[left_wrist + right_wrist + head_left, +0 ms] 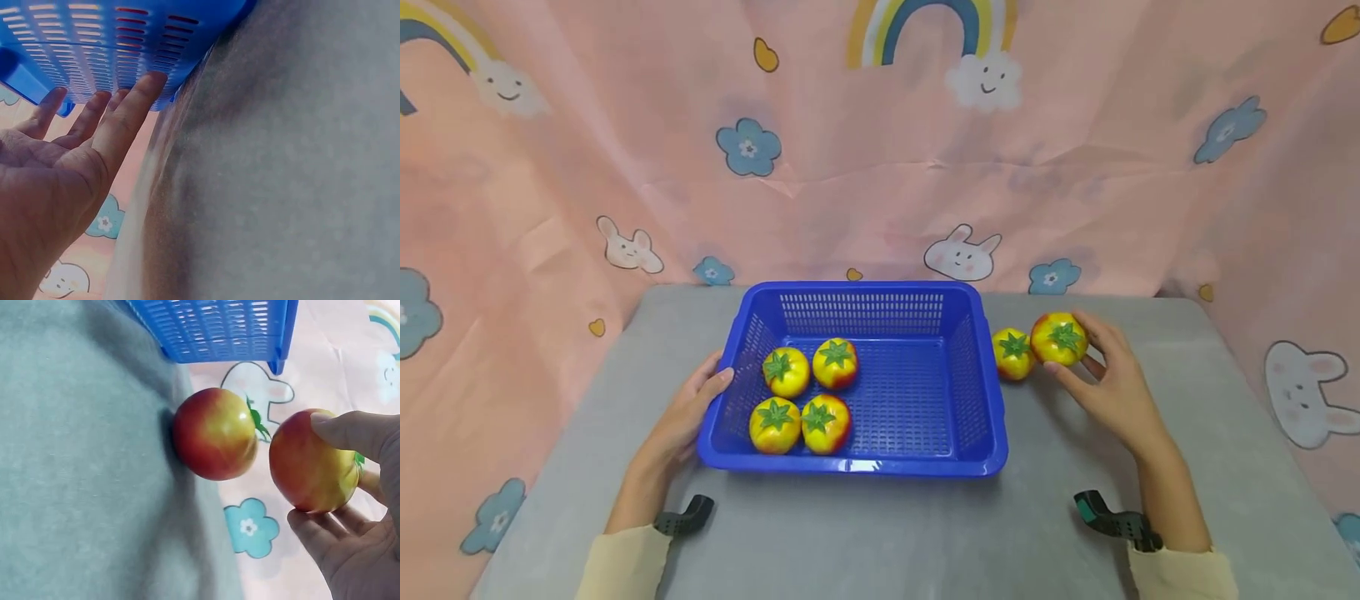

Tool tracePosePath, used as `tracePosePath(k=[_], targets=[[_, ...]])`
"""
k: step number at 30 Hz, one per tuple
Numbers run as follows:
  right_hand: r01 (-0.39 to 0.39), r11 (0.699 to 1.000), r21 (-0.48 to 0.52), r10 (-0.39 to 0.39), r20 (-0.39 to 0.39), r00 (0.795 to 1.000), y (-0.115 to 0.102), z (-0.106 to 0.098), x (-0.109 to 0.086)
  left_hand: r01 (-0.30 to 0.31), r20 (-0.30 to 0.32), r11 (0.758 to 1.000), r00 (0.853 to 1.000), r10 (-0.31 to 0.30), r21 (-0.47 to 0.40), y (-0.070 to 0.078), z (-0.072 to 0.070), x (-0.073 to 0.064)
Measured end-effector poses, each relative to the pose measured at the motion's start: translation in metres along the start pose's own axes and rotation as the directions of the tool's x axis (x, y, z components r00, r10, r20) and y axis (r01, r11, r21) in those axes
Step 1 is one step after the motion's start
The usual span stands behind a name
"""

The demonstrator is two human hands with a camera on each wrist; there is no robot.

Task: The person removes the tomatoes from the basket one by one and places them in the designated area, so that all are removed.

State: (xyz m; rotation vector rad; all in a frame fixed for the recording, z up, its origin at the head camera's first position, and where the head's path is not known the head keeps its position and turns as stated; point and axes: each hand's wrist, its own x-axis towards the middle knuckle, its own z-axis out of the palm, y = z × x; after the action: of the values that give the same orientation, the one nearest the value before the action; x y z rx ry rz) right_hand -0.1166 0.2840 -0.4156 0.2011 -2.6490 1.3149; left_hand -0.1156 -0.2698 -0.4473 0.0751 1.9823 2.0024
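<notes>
Between the thumb and fingers of my right hand [1105, 379] is a yellow-red tomato [1060, 338] with a green star-shaped leaf top, held up off the table. A second tomato [1012, 353] sits on the table beside the basket's right wall; in the right wrist view this tomato [215, 434] is just apart from the held tomato [312, 461]. My left hand [688, 408] rests against the left side of the blue basket [850, 465]. In the left wrist view its fingers [128, 119] reach out fairly straight to the slotted outer wall. Several tomatoes [826, 423] lie in the basket's left half.
The basket stands on a grey table [880, 533]. A pink cloth [865, 208] printed with rainbows, rabbits and flowers hangs behind the table and along both sides. Each wrist wears a dark strap mount, such as the right mount [1116, 521].
</notes>
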Motion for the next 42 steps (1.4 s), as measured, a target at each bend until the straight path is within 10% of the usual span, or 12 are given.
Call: tracePosePath(k=[6, 42], targets=[[0.003, 1.0, -0.027, -0.003, -0.012, 1.0, 0.016, -0.015, -0.002, -0.038, 0.036, 0.999, 0.999, 0.039, -0.01, 0.002, 0.005, 0.015], [-0.14, 0.987, -0.073, 0.149, 0.139, 0.979, 0.044, 0.011, 0.0, -0.076, 0.059, 0.997, 0.995, 0.076, 0.0, -0.002, -0.005, 0.004]])
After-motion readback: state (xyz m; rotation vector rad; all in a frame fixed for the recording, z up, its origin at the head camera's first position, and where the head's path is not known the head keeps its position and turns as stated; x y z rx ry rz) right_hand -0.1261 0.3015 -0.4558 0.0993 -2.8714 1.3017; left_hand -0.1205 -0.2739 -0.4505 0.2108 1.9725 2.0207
